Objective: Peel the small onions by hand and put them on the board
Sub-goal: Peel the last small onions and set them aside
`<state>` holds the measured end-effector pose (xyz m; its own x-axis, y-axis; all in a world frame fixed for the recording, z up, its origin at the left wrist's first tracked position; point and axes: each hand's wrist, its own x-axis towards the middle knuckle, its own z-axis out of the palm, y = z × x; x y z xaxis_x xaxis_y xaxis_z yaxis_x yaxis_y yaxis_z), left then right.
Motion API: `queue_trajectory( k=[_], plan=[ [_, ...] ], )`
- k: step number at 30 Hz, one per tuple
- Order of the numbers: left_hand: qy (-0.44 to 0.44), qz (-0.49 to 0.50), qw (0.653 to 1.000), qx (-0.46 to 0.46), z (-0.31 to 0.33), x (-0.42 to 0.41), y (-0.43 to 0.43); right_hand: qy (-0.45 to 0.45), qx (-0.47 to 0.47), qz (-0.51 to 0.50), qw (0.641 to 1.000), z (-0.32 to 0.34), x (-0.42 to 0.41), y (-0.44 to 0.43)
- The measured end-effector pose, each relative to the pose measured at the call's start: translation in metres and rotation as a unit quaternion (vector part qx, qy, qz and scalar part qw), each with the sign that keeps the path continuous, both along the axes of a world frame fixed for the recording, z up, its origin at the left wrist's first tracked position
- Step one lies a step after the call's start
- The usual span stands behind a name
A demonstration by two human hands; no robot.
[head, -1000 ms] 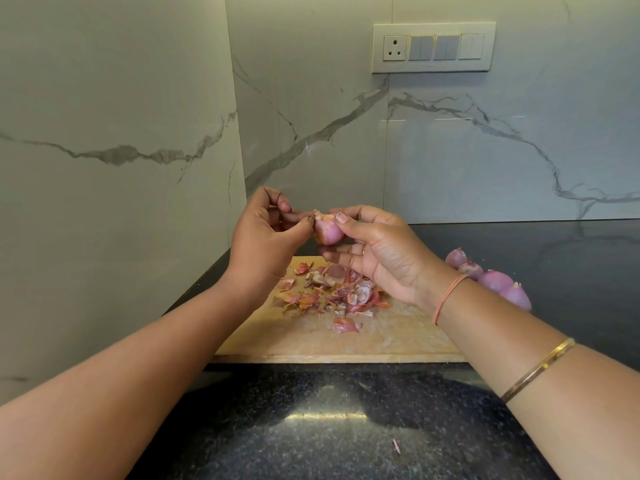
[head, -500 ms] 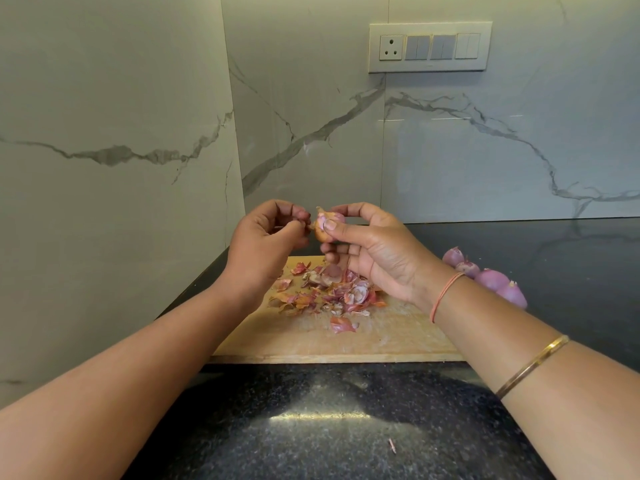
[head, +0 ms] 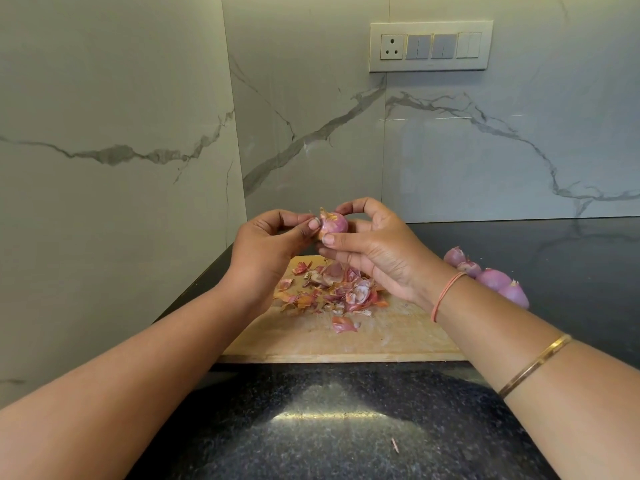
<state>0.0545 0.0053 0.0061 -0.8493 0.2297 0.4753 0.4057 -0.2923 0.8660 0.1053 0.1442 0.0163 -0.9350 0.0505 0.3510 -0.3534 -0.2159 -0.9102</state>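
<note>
While both hands are raised above the far end of the board (head: 346, 341), a small onion (head: 334, 223) sits between them in the air, clear of the wood. Right hand (head: 377, 251): forefinger curled over the top, thumb under, gripping the onion. Left hand (head: 266, 247): thumb and forefinger pinching at the onion's left side, where a dry papery tip stands up; other fingers curled in. The onion shows pink-purple with tan scraps of skin clinging. Below the hands, a loose heap of peels (head: 332, 289) lies on the board, red, orange and pale, with one piece apart toward the near edge. Four more onions (head: 491, 277) lie in a row on the dark counter (head: 346, 427) beyond the right forearm, touching one another; whether they touch the board cannot be told, the arm hides that edge. Right wrist wears an orange band (head: 445, 296), forearm a gold bangle (head: 535, 368). One small scrap (head: 394, 445) on the near counter. Switch panel (head: 431, 46) on the marble wall above.
</note>
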Motion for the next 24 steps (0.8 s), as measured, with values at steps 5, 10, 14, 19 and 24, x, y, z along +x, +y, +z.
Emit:
queue_trajectory(
  k=[5,10,14,19,24],
  plan=[
    [0.003,0.018,1.0,-0.01,-0.0011,-0.0006,0.0032,-0.009,-0.022,0.001,1.0,0.0015,0.0012,-0.0009],
    [0.002,0.022,1.0,-0.007,-0.0003,-0.0022,0.0013,-0.01,-0.017,-0.007,1.0,0.0012,0.0006,-0.0006],
    [0.006,0.032,0.999,-0.029,0.0,-0.0022,0.0006,0.001,0.031,-0.019,0.999,-0.0001,0.0014,0.0002],
    [0.019,0.052,0.997,-0.047,0.0014,-0.0014,-0.0009,0.013,0.064,-0.034,0.997,0.0001,0.0017,0.0],
    [0.039,0.075,0.994,-0.073,0.0014,-0.0003,-0.0011,-0.004,0.056,-0.02,0.998,0.0009,0.002,-0.0014]
  ],
)
